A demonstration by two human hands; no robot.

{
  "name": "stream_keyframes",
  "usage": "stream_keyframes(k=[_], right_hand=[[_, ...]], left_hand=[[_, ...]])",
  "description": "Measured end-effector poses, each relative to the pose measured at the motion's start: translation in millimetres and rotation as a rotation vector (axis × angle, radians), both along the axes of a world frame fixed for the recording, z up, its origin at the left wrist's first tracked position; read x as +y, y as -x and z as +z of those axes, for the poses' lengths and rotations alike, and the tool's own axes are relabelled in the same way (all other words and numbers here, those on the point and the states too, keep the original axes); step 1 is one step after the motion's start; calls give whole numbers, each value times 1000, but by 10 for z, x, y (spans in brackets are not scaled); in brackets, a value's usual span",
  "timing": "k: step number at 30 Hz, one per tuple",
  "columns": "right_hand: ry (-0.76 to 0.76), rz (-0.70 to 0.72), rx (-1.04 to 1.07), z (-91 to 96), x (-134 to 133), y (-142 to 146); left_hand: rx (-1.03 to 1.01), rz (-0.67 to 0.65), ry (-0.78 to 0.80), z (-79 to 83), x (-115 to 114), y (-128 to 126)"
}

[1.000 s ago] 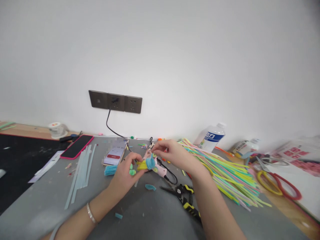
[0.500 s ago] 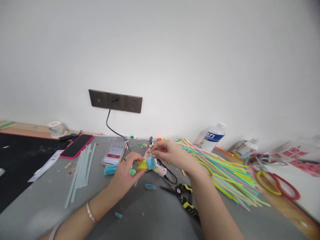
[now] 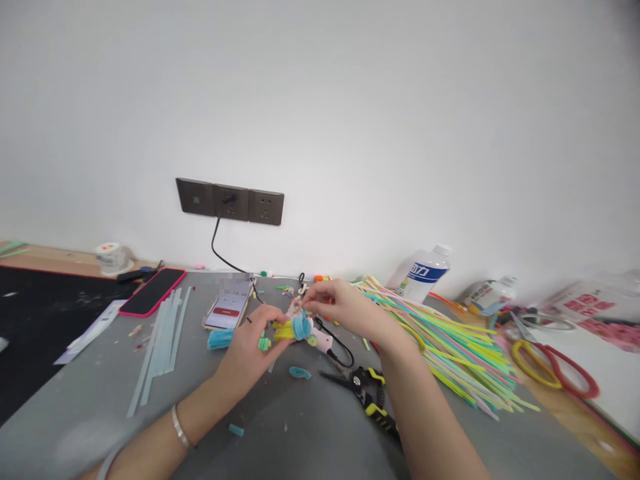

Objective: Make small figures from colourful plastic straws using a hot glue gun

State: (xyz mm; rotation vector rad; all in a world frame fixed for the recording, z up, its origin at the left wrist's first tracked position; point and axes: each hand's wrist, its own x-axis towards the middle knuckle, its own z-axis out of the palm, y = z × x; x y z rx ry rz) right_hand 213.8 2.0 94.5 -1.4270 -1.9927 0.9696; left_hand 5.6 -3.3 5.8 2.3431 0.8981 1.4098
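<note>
My left hand [image 3: 250, 347] is closed around a small pipe-cleaner piece [image 3: 294, 328] made of yellow stems with a blue curl at its tip. My right hand [image 3: 345, 308] pinches at the top of that same piece with thumb and forefinger. Both hands hover just above the grey mat [image 3: 280, 427]. A pink glue gun [image 3: 323, 341] lies directly behind the piece, its black cord running to the wall socket [image 3: 230, 201]. Loose blue pipe-cleaner bits [image 3: 299, 372] lie on the mat below the hands.
Black-and-yellow cutters [image 3: 367, 390] lie right of my hands. A big fan of coloured pipe cleaners [image 3: 450, 347] spreads to the right. Two phones [image 3: 153, 291] [image 3: 229, 308], clear glue sticks [image 3: 163, 340], a white bottle [image 3: 423, 272] and red and yellow rings [image 3: 555, 367] sit around.
Almost nothing differs; both hands stay on the yellow-and-blue piece, with only slight finger movement and a tiny shift of the view.
</note>
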Motion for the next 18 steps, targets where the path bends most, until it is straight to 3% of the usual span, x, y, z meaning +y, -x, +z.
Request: stream_keyframes(k=[10, 18], right_hand=[[-35, 14, 10, 11, -1, 10], [-86, -105, -69, 57, -22, -96]], left_hand=[[6, -4, -16, -10, -1, 0], [-73, 29, -25, -5, 21, 1]])
